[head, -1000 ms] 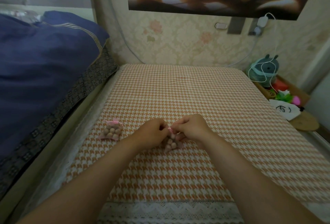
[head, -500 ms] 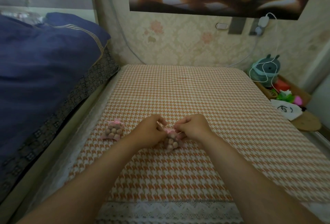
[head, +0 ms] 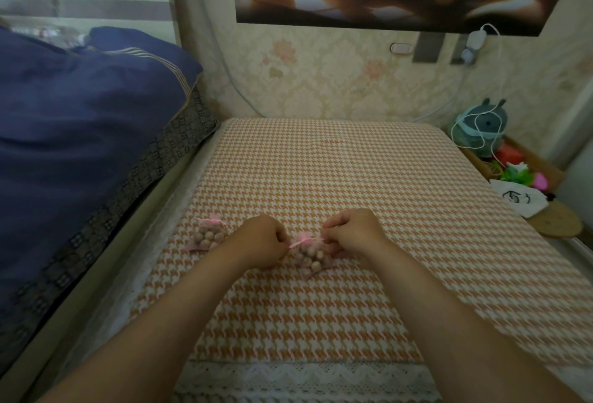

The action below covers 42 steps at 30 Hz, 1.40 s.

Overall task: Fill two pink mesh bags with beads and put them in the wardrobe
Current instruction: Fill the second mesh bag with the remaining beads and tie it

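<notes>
Both forearms are stretched forward over the houndstooth-covered bench (head: 321,322), with the wrists kept low, close to the cloth. The left hand (head: 261,240) and the right hand (head: 351,232) are curled, knuckles up. Each is seen to pinch one end of the pink drawstring (head: 296,243), which is drawn outward to either side. Between the hands, resting on the cloth, lies the second mesh bag (head: 310,258), packed with beads, its neck gathered. The step in hand is judged to be the closing of this bag; the filling appears finished. Just to the left of the left hand, the first mesh bag (head: 209,236) is laid, full and already cinched. Next, the drawstring would need to be pulled tight and perhaps knotted. Both bags would then have to be gathered up and carried off. No wardrobe is shown beyond the hands.
</notes>
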Each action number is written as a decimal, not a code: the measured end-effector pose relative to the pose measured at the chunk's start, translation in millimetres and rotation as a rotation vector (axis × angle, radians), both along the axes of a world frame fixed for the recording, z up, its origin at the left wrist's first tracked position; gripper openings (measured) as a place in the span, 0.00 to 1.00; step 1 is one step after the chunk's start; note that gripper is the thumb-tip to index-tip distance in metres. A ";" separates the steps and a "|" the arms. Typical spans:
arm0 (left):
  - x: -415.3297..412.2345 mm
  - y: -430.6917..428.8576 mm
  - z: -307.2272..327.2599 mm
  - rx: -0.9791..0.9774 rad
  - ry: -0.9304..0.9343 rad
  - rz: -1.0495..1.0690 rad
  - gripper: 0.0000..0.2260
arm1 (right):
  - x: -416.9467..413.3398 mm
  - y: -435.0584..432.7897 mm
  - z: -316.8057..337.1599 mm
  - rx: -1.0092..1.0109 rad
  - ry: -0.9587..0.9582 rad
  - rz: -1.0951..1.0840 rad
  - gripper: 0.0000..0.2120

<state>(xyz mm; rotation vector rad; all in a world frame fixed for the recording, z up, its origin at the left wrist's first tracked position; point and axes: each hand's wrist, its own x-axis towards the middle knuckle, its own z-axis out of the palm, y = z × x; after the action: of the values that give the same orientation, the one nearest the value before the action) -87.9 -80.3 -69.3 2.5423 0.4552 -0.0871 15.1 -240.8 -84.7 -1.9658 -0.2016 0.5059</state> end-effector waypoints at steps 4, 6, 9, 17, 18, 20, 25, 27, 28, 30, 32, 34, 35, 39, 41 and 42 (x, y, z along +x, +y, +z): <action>-1.3 -1.3 -7.8 -0.083 0.059 -0.032 0.12 | 0.8 0.6 -2.1 -0.020 0.000 0.013 0.04; -2.0 -1.2 -9.2 -0.113 0.063 -0.016 0.13 | 0.2 -0.7 -3.3 -0.023 0.000 0.014 0.05; -5.2 -0.9 -8.3 -0.110 0.070 -0.016 0.13 | -1.5 -3.2 -3.5 -0.023 0.028 0.017 0.07; -8.4 -2.4 -8.1 -0.092 0.052 0.002 0.11 | -3.0 -3.0 -3.6 -0.074 -0.051 0.047 0.03; -8.0 -4.2 -8.1 -0.101 0.042 0.012 0.09 | -2.7 -3.5 -3.0 -0.109 -0.095 0.079 0.03; -8.0 -8.9 -8.6 -0.135 0.025 0.026 0.09 | -3.3 -6.8 2.1 -0.231 -0.231 0.170 0.03; -6.1 -23.1 -14.7 -0.053 -0.039 -0.042 0.17 | -15.9 -7.5 9.1 -0.252 -0.324 0.475 0.17; -2.9 -21.6 -17.0 -0.047 -0.088 -0.043 0.13 | -21.4 -4.9 9.8 -0.281 -0.440 0.568 0.16; -1.8 -18.9 -17.7 -0.028 -0.101 -0.044 0.11 | -22.6 -4.2 8.6 -0.286 -0.468 0.609 0.18; -1.4 -12.0 -17.2 0.000 -0.128 -0.045 0.10 | -24.5 -3.6 8.9 -0.335 -0.480 0.659 0.24; -6.0 -2.1 -13.7 0.010 -0.177 0.006 0.11 | -25.2 -3.3 7.0 -0.387 -0.496 0.656 0.30; -13.6 12.9 -9.0 0.179 -0.220 0.087 0.11 | -25.8 -1.8 4.3 -0.396 -0.514 0.643 0.33; -17.7 22.6 -8.4 0.301 -0.202 0.118 0.13 | -25.9 -1.0 3.2 -0.392 -0.521 0.641 0.33; -33.9 60.2 -15.9 0.328 0.105 0.199 0.28 | -26.9 2.0 1.6 -0.379 -0.532 0.629 0.35; -35.9 69.0 -22.6 0.236 0.155 0.215 0.29 | -29.2 4.1 0.8 -0.377 -0.551 0.624 0.35; -34.7 70.5 -25.4 0.202 0.125 0.225 0.27 | -30.2 5.1 0.0 -0.385 -0.565 0.627 0.35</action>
<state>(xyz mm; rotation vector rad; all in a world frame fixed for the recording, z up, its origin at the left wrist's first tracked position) -122.6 -9.8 -94.8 2.6709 0.8344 -0.1222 -15.1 -235.7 -84.7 -2.3780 -1.1762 0.3831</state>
